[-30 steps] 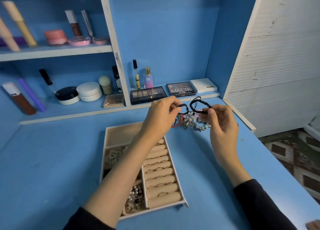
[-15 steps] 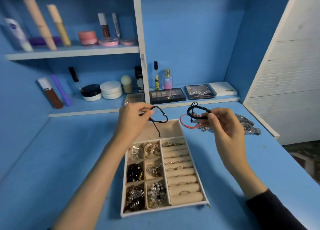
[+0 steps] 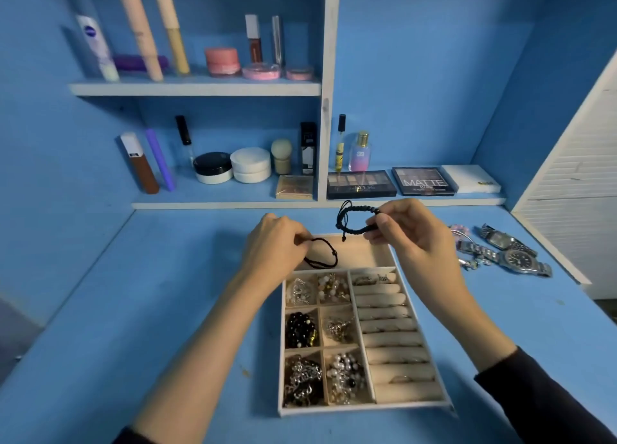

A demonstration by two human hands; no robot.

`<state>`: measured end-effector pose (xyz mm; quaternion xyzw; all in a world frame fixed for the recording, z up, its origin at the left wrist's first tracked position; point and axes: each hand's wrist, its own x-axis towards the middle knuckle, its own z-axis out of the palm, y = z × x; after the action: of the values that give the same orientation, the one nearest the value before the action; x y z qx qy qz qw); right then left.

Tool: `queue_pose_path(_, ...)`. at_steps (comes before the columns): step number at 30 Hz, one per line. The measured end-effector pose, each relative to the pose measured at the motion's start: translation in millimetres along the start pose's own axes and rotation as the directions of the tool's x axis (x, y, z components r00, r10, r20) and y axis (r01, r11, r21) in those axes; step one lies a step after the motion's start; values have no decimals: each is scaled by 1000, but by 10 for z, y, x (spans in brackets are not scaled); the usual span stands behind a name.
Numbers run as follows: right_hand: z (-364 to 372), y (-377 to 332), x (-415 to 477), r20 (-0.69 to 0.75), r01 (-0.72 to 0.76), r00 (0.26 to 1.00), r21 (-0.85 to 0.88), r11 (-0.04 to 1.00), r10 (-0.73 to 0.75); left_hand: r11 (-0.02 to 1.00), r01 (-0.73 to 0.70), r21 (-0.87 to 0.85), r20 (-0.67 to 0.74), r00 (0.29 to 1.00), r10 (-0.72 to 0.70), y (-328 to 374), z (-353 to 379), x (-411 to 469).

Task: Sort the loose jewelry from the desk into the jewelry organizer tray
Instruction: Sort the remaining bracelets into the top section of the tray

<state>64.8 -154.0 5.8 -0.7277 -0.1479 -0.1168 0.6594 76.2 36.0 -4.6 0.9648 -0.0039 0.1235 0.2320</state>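
pinching a thin bracelet (image 3: 322,256) low over the tray (image 3: 364,409), left hand (image 3: 273,243); right hand (image 3: 412,235), a braided bracelet (image 3: 347,221) higher

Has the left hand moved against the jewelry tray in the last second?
Yes. The left hand went leftward from the loose pile off the far right corner of the tray to its far left corner, where it holds a thin black bracelet.

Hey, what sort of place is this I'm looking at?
Probably a home vanity or dressing desk: makeup tubes and jars on the shelves, eyeshadow palettes along the back ledge, and a jewelry organizer tray on the blue desk.
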Motion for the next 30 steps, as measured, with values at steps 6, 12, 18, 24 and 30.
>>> queue_pose_path(6, 69, -16, 56, 44, -6, 999, -90, 996, 10, 991, -41, 128, 65, 997, 33, -102, 74, 37)
queue_pose_path(12, 136, 2, 141, 87, -75, 992, -217, 973, 95, 863, 115, -492, -94, 979, -183, -218, 131, 16)
queue_pose_path(18, 311, 43, 250, 168, -203, 958, -182, 962, 234, 786, 113, -608, -163, 951, -263, -280, 160, -37)
queue_pose_path(24, 460, 126, 324, 243, -422, 867, -111, 900, 436, 746, 121, -655, -179, 934, -308, -378, 155, -12)
queue_pose_path(30, 455, 175, 356, 242, -56, 914, -719, 692, 325, 741, 117, -661, -176, 936, -305, -391, 135, -20)
